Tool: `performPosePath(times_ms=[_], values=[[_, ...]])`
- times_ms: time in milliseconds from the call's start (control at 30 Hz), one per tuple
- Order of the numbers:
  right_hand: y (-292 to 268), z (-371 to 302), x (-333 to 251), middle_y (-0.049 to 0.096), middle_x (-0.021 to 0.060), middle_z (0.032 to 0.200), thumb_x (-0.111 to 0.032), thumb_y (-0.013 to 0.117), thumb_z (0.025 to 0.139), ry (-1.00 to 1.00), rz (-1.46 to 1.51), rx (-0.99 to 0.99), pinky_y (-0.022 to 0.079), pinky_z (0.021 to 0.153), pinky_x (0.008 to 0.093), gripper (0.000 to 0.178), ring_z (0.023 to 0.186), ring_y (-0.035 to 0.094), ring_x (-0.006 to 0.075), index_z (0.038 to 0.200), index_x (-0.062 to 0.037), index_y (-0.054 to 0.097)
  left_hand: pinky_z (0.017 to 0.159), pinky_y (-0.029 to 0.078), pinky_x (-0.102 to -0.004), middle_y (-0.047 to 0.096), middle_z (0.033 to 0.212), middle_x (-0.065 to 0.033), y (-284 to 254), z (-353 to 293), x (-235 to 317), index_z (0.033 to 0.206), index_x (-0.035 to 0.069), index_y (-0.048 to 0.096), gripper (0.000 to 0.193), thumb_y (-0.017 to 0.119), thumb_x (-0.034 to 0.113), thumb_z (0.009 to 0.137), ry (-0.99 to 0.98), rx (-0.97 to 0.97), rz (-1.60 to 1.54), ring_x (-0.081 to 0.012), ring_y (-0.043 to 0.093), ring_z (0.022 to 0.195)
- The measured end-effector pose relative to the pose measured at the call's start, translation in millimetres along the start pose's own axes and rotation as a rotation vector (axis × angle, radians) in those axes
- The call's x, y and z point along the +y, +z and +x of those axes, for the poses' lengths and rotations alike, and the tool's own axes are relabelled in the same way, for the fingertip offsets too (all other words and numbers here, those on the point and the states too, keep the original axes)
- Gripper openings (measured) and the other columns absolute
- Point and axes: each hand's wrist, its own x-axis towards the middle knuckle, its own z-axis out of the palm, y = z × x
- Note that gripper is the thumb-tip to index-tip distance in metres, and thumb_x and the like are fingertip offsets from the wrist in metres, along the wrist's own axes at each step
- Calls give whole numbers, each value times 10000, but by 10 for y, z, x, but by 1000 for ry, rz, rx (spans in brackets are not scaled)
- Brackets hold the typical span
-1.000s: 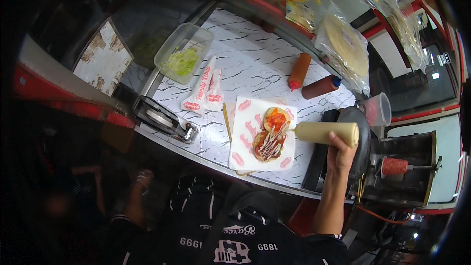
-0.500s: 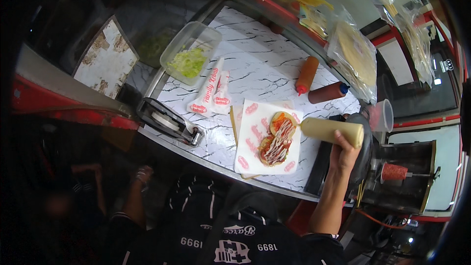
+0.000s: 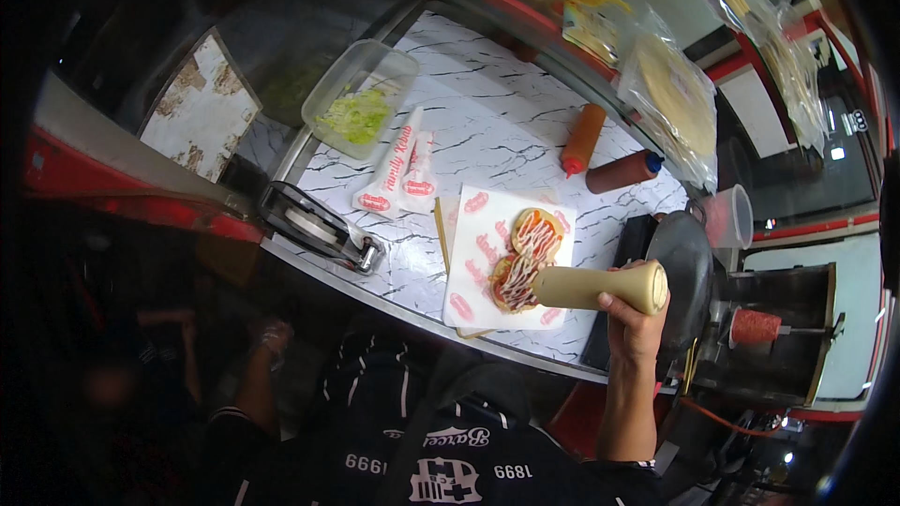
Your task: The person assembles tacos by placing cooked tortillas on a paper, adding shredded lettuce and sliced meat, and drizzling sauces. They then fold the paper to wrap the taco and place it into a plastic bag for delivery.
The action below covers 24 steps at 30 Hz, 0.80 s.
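Note:
My right hand (image 3: 636,326) is wrapped round a squeeze bottle of pale cream-coloured sauce (image 3: 600,287). The bottle is tipped, its nozzle end over the lower half of an open bun (image 3: 537,245); the nozzle itself is hard to make out. Both bun halves carry fillings striped with white and dark red sauce. They lie side by side on a white sheet of paper (image 3: 473,286) with red print. Low on the left, away from the table, my left hand (image 3: 272,337) hangs in dim light, seemingly in a clear glove; its fingers are too unclear to read.
Left on the marbled table are two paper sleeves (image 3: 392,173), a tub of shredded lettuce (image 3: 361,112) and a black tape dispenser (image 3: 319,228). Orange (image 3: 583,139) and dark red (image 3: 623,172) sauce bottles lie behind the bun. Bagged flatbreads (image 3: 670,98) hang far right. Another person shows dimly lower left.
My right hand has brought the squeeze bottle nearer and to the left, from beside the upper bun half to over the lower one. The left hand stays low.

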Motion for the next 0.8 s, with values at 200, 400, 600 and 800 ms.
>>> performPosePath(times_ms=[200,400,600,800], values=[[-155,94,-483,633,110,1130,-6,866,606,-281,18,-133,505,1016,453,833,1087,651,265,1346,-50,486,927,565,-493,731,1159,-138,152,-39,159,1057,130,748,297,531,318,980,22,54,-20,-357,707,1050],[-178,256,290,634,211,1194,-277,688,960,-28,308,110,577,948,515,579,1076,667,335,1398,-21,408,923,570,-494,739,1143,-123,-549,227,468,1029,130,747,290,520,308,987,99,123,-4,-354,711,1044],[548,1083,703,630,182,1188,-396,520,1086,374,903,53,552,1014,491,440,1086,633,330,1361,-52,515,886,583,-471,749,1064,-128,-31,205,228,1014,138,747,281,549,330,964,39,109,-162,-340,726,994],[1161,2269,1061,494,231,1397,-258,446,1078,340,1284,-64,522,1096,595,410,1304,513,462,1397,-2,480,1026,517,-482,697,1264,-160,-367,-254,186,1201,128,691,362,481,377,1042,-153,-56,-320,-343,667,1175]])
